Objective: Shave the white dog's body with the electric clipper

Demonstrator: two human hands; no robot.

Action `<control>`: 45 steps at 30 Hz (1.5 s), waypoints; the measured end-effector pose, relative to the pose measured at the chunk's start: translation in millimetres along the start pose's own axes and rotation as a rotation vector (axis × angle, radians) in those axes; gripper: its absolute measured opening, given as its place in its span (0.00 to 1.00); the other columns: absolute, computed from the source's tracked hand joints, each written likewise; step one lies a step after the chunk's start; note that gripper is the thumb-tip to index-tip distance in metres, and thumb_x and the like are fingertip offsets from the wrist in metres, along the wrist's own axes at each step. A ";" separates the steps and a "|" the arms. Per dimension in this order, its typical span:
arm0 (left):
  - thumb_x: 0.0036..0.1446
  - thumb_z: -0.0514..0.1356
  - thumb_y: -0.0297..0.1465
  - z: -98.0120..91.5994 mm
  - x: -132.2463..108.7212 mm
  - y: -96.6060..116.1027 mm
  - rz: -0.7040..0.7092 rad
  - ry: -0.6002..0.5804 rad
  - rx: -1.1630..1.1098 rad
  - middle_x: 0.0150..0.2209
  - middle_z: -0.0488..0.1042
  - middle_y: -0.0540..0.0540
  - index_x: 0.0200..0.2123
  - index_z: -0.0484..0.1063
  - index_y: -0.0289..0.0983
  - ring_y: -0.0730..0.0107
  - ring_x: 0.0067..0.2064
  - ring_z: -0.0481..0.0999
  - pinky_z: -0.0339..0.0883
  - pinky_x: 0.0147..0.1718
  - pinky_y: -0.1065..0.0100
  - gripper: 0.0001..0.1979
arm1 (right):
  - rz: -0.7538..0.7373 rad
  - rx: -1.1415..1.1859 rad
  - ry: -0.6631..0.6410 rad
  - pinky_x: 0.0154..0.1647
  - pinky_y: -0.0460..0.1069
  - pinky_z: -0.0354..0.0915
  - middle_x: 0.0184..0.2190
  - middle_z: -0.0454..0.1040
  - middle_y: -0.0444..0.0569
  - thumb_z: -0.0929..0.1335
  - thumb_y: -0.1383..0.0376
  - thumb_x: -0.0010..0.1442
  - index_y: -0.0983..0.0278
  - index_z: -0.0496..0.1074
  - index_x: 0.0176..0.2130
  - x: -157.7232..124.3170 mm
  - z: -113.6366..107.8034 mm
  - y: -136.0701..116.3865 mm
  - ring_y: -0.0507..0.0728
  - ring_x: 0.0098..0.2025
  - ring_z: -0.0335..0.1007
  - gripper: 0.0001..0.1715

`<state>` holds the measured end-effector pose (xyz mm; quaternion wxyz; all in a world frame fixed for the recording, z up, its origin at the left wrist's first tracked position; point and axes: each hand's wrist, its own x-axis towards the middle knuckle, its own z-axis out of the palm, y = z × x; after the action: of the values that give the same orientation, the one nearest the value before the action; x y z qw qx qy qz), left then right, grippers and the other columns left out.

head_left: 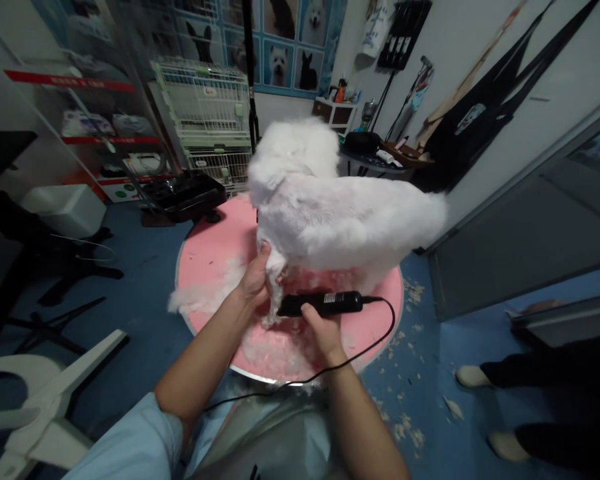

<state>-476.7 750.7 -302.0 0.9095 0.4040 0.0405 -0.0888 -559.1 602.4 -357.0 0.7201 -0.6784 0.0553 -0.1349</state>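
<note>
A white dog (350,217) stands on a round pink table (207,250), its head turned away to the far left. My left hand (255,275) is closed around the upper part of its near front leg (275,283), thumb up. In my right hand (324,328) is a black corded hair clipper (325,303), held level. The clipper's head touches or nearly touches the lower part of that leg. Its black cord (391,313) loops down across the table's front edge toward my lap. Loose white fur (275,350) lies on the table around the paw.
A black upright post (250,73) rises behind the dog. Wire cages (205,100) stand at the back, with a black wheeled tray (185,195) at the left. A white chair (45,407) is near left. Another person's shoes (473,377) show at the right, beside fur clippings on the floor.
</note>
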 end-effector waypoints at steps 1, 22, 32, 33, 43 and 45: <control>0.53 0.70 0.55 2.7 -0.9 2.6 -0.017 0.001 -0.033 0.18 0.67 0.55 0.31 0.72 0.36 0.80 0.15 0.61 0.60 0.15 0.75 0.28 | 0.012 -0.019 -0.014 0.48 0.59 0.76 0.37 0.82 0.50 0.78 0.53 0.48 0.59 0.75 0.36 -6.2 -2.3 0.7 0.64 0.41 0.78 0.20; 0.57 0.65 0.27 44.5 -18.6 28.0 -0.082 0.017 -0.073 0.19 0.70 0.53 0.31 0.71 0.34 0.78 0.15 0.64 0.59 0.12 0.78 0.06 | -0.398 0.139 0.127 0.52 0.62 0.77 0.47 0.82 0.50 0.78 0.52 0.60 0.56 0.63 0.47 -59.2 6.4 -13.9 0.61 0.49 0.82 0.27; 0.71 0.53 0.31 40.0 -16.8 28.3 -0.211 0.010 -0.148 0.16 0.65 0.54 0.28 0.68 0.35 0.80 0.13 0.61 0.59 0.14 0.79 0.16 | -0.300 0.154 0.122 0.51 0.64 0.78 0.45 0.83 0.48 0.78 0.52 0.57 0.54 0.63 0.46 -56.4 3.3 -21.2 0.63 0.47 0.84 0.26; 0.71 0.53 0.33 37.7 -15.7 27.0 -0.224 0.008 -0.128 0.16 0.64 0.54 0.28 0.67 0.36 0.79 0.13 0.60 0.59 0.14 0.78 0.17 | -0.277 0.126 0.063 0.51 0.64 0.78 0.45 0.83 0.48 0.78 0.53 0.56 0.53 0.64 0.45 -53.9 3.9 -21.3 0.63 0.47 0.84 0.26; 0.38 0.77 0.46 -7.8 13.1 6.0 -0.110 -0.193 0.263 0.33 0.82 0.44 0.44 0.77 0.34 0.61 0.32 0.80 0.74 0.29 0.68 0.32 | -0.443 0.041 0.050 0.23 0.47 0.67 0.49 0.83 0.50 0.80 0.54 0.56 0.53 0.68 0.52 -21.7 -53.6 -181.2 0.51 0.25 0.73 0.30; 0.40 0.76 0.48 -7.7 16.7 -0.3 -0.073 -0.184 0.191 0.38 0.84 0.44 0.48 0.76 0.36 0.59 0.36 0.82 0.76 0.35 0.66 0.35 | -0.569 -0.160 0.003 0.24 0.48 0.67 0.44 0.83 0.48 0.80 0.53 0.55 0.56 0.69 0.48 14.9 -34.6 -242.4 0.51 0.24 0.70 0.27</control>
<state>-460.4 754.0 -309.8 0.8630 0.4770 -0.0370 -0.1622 -582.8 554.7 -117.6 0.5975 -0.7211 -0.1256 -0.3274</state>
